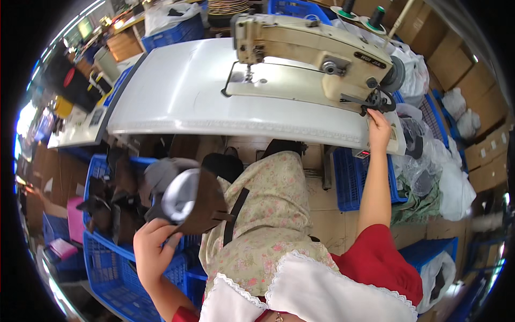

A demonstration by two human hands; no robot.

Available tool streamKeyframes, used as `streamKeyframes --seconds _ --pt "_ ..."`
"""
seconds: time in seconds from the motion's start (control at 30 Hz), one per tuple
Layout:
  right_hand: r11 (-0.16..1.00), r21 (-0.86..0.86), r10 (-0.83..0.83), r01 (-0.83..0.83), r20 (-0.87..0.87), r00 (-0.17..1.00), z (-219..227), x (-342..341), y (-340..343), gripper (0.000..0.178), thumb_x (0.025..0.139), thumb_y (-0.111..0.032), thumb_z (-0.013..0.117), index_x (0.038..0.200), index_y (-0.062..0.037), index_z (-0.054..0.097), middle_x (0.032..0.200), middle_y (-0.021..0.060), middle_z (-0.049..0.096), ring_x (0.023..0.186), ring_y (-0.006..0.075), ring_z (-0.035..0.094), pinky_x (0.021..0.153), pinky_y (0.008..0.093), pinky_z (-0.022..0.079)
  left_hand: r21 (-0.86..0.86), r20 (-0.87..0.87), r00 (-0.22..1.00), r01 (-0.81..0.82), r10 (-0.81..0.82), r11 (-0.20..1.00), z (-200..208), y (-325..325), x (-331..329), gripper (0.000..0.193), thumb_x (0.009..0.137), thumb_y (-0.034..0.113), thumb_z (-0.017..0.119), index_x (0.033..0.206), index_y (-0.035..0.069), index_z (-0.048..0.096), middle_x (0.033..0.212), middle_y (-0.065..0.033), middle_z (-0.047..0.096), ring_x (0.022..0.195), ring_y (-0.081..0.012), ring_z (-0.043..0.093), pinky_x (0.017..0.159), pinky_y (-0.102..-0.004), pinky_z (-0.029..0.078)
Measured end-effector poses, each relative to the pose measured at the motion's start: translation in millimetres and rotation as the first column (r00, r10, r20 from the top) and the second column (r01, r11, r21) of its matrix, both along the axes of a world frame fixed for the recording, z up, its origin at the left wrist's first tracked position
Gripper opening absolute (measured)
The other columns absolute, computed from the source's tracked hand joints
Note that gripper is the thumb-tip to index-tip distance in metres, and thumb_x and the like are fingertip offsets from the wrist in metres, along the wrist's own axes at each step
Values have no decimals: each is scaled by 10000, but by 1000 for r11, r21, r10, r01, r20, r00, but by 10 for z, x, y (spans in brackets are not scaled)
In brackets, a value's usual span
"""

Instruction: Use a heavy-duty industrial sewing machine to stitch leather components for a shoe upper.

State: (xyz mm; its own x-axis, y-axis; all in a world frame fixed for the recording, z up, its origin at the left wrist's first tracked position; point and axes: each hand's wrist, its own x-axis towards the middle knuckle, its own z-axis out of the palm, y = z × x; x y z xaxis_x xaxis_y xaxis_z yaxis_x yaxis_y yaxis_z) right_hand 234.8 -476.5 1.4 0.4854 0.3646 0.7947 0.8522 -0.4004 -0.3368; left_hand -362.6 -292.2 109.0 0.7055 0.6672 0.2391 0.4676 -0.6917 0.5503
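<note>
My left hand is closed on the edge of a brown cap, held beside my lap above the blue basket. The cap is tilted, so its white inside shows, and a short strap hangs at its edge. My right hand reaches to the right end of the sewing machine. Its fingers are pinched at the small black parts of the winder below the handwheel; what exactly they grip is too small to tell. Under the machine's needle, no fabric shows.
A blue basket with several dark caps stands at my left. The white table stretches ahead of me. To the right are another blue basket, plastic bags and cardboard boxes. Thread cones stand behind the machine.
</note>
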Motion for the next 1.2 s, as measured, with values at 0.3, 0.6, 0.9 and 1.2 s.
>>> streamKeyframes --seconds 0.3,0.6,0.9,1.2 --pt "991 27 129 -130 -422 897 -593 578 -585 375 749 30 561 1084 -41 715 1230 155 648 1252 299 541 1072 398 397 160 -429 659 728 -617 666 217 500 1606 218 693 204 736 873 105 666 881 -27 596 806 -245 569 724 -372 472" --pt "823 95 430 -560 -748 505 -16 -1402 270 164 851 -25 638 1000 -23 707 961 96 679 790 155 621 687 261 488 92 -309 689 707 -655 701 76 681 2055 126 755 205 705 773 110 624 818 -2 549 780 -200 562 689 -339 479" --pt "634 -68 612 -771 -565 553 271 -2066 691 253 789 -47 680 1042 -48 680 933 143 663 823 309 646 707 381 526 119 -337 513 855 -790 504 -60 507 2108 105 698 179 624 771 104 617 815 -15 547 783 -197 573 683 -335 491" --pt "521 106 463 -847 -868 177 -383 -2266 555 184 769 -98 736 938 -33 708 885 122 699 805 255 670 724 338 525 -342 416 719 691 -556 638 -470 779 2096 429 889 235 661 1259 40 564 1353 -135 514 1140 -273 568 920 -386 470"
